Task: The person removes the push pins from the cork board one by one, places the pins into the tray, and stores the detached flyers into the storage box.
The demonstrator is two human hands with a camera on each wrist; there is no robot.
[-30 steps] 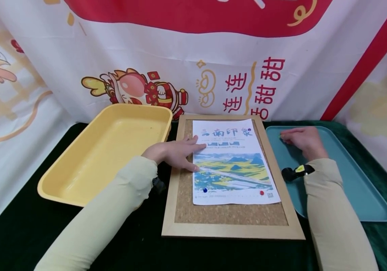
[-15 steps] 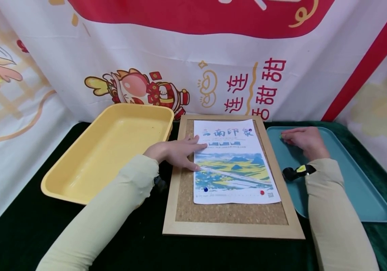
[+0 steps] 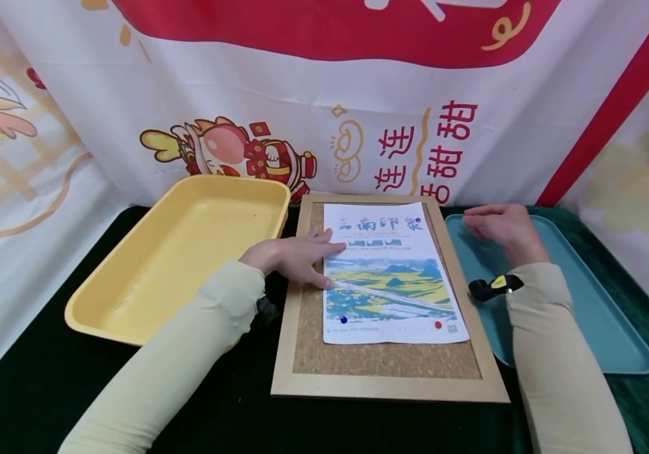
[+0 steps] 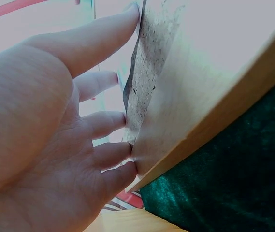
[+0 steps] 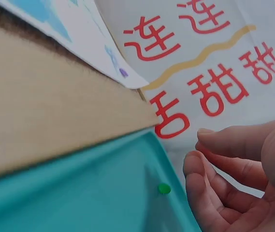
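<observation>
My left hand (image 3: 296, 257) lies with spread fingers over the left edge of a printed poster (image 3: 389, 296) on a wood-framed cork board (image 3: 386, 362). In the left wrist view, the fingers (image 4: 110, 123) reach across the frame to the paper. Pins sit in the poster: purple (image 3: 417, 220) at top right, blue (image 3: 344, 320) at bottom left, red (image 3: 438, 325) at bottom right. My right hand (image 3: 502, 230), fingers loosely bent, is above the far end of a teal tray (image 3: 591, 315). In the right wrist view, a green pushpin (image 5: 164, 188) lies on that tray, apart from the fingertips.
A yellow plastic bin (image 3: 171, 265) stands left of the board. Dark green cloth (image 3: 216, 416) covers the table. A white printed backdrop (image 3: 279, 82) hangs close behind the board, bin and tray.
My right hand has shifted slightly up and left, and the green spot at its fingertips is now hidden in the head view. The left hand stays on the poster.
</observation>
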